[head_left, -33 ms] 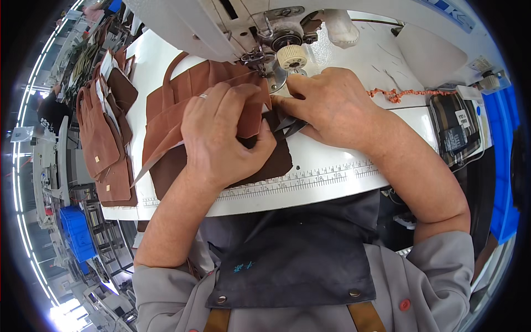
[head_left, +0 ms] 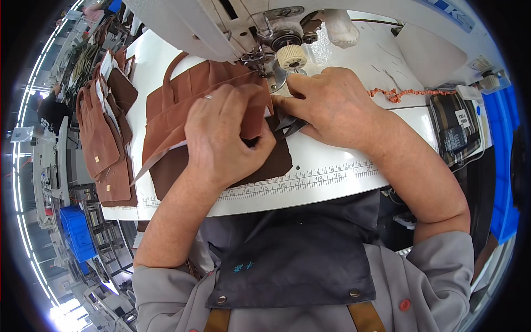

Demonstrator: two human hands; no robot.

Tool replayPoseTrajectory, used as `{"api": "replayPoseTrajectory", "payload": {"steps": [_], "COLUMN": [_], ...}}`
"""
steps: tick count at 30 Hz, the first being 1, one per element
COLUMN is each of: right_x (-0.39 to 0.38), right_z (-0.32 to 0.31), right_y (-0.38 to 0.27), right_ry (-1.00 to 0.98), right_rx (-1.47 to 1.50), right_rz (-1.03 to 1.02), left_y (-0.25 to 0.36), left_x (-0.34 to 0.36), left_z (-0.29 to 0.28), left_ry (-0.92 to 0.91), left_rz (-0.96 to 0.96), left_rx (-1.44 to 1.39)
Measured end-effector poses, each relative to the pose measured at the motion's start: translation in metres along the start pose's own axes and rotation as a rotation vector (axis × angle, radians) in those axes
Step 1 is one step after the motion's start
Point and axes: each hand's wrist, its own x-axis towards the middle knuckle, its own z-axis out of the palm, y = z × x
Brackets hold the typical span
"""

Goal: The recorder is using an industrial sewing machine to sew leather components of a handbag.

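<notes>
A brown leather-like bag panel (head_left: pixel 182 83) with a loop handle lies under the sewing machine head (head_left: pixel 265 39). My left hand (head_left: pixel 221 130), a ring on one finger, is closed on its raised, folded-over edge, thumb below and fingers above. Beneath that fold a darker brown piece (head_left: pixel 271 163) spreads over the table. My right hand (head_left: pixel 337 105) has its fingers curled, with thumb and forefinger at the panel's right edge, just beside the presser foot (head_left: pixel 271 77). From under that palm a dark, pointed thing (head_left: pixel 290 126) sticks out; its kind is partly hidden.
Several brown bag panels (head_left: pixel 102 133) are stacked at the table's left edge. A printed ruler (head_left: pixel 310 180) runs along the front of the white table. On the right lie an orange-red thread chain (head_left: pixel 395 95) and a dark striped pouch (head_left: pixel 456 127), near a blue bin (head_left: pixel 498 166).
My left fingers have shifted slightly to the right and curled more, turning the folded edge of the bag panel further up. My right hand stays in place.
</notes>
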Motion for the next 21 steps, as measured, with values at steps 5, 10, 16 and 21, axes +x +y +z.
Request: {"api": "replayPoseTrajectory", "payload": {"steps": [5, 10, 16, 21], "right_x": [-0.001, -0.002, 0.001, 0.003], "right_z": [-0.004, -0.012, -0.005, 0.0], "right_y": [0.004, 0.01, 0.012, 0.005], "right_ry": [-0.033, 0.062, 0.09, 0.066], "right_rx": [0.039, 0.195, 0.32, 0.157], "right_rz": [0.061, 0.188, 0.192, 0.177], "left_y": [-0.007, -0.012, -0.011, -0.012], "left_x": [-0.001, 0.001, 0.002, 0.001], "left_z": [0.008, 0.01, 0.01, 0.011], "left_ry": [-0.073, 0.008, 0.006, 0.005], "left_rz": [-0.08, -0.171, -0.164, -0.138], "left_rx": [-0.129, -0.321, -0.326, -0.301]}}
